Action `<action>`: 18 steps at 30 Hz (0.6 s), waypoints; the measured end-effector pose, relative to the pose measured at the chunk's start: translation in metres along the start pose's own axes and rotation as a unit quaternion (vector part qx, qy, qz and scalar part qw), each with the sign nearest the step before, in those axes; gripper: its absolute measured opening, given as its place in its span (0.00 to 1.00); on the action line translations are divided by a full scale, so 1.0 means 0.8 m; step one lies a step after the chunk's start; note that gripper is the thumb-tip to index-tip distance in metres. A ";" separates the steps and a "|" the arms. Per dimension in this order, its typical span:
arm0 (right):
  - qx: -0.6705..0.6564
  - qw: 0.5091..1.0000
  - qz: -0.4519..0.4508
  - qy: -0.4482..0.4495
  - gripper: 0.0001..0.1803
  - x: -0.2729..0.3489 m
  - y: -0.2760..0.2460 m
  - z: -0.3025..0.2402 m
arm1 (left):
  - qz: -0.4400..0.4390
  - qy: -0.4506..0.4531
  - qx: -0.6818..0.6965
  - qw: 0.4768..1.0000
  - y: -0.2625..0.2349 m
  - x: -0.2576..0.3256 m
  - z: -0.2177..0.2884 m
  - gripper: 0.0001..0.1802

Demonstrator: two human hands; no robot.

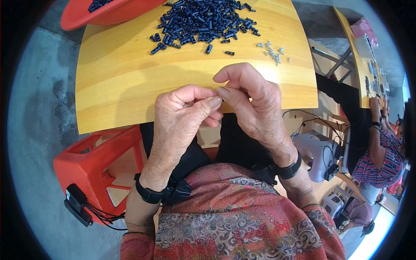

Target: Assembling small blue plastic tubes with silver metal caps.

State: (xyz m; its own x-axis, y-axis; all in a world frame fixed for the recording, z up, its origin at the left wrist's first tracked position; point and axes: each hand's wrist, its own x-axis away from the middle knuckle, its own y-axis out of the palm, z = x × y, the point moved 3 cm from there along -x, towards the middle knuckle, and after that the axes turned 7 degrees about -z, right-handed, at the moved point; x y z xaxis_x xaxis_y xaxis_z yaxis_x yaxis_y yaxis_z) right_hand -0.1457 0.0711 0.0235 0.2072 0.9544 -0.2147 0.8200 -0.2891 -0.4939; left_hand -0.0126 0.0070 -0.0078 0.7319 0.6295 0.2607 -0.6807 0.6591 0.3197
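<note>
Far left, a red basin (pixel 93 15) sits at the far corner of the wooden table (pixel 121 86), dark pieces showing inside it. Nearer on the left, a red plastic stool (pixel 93 158) stands beside the person's knee, with a small black box (pixel 78 204) and wires clipped to its near corner.

Now to the middle: the left hand (pixel 180 123) is curled up tight over the table's near edge, thumb and forefinger pressed together in a narrow pinch. Whatever sits between them is too small to make out, so I can't tell what it holds. A black wristband (pixel 147 193) wraps that wrist.

Straight beyond, at the far side of the table, lies a big heap of small black plastic parts (pixel 203 19), a few strays scattered nearer the hands.

The right hand (pixel 253 106) meets the left fingertip to fingertip, its thumb and forefinger also pinched narrow at the same spot, the other fingers arched above. Its contents are likewise hidden.

Right of the heap, a little cluster of silver screws (pixel 273 52) glints on the wood. Far right, another person (pixel 381 151) in a patterned top works at a separate table (pixel 353 56).
</note>
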 end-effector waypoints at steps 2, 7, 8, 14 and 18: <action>-0.008 1.000 -0.009 -0.001 0.08 0.000 0.001 0.003 | 0.000 0.004 0.006 1.000 0.002 0.001 0.001 0.07; -0.316 0.941 -0.023 0.117 0.07 0.006 0.007 0.010 | 0.003 0.018 0.054 0.998 -0.001 0.002 0.006 0.09; -0.315 0.942 -0.023 0.114 0.07 0.007 0.005 0.009 | 0.003 0.021 0.053 0.998 -0.001 0.002 0.006 0.09; -0.152 0.981 0.056 0.110 0.06 0.019 0.006 0.010 | 0.029 0.021 0.070 0.997 -0.005 0.001 0.003 0.09; -0.032 0.997 0.062 0.038 0.06 0.018 0.006 0.002 | 0.029 0.030 0.068 0.997 -0.002 0.001 0.003 0.08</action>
State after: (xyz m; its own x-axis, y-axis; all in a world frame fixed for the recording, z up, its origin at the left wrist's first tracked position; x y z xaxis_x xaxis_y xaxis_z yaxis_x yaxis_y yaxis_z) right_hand -0.1395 0.0837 0.0169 0.3473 0.9151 -0.2048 0.8178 -0.4024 -0.4113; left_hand -0.0107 0.0052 -0.0058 0.6860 0.6907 0.2288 -0.7083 0.5621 0.4269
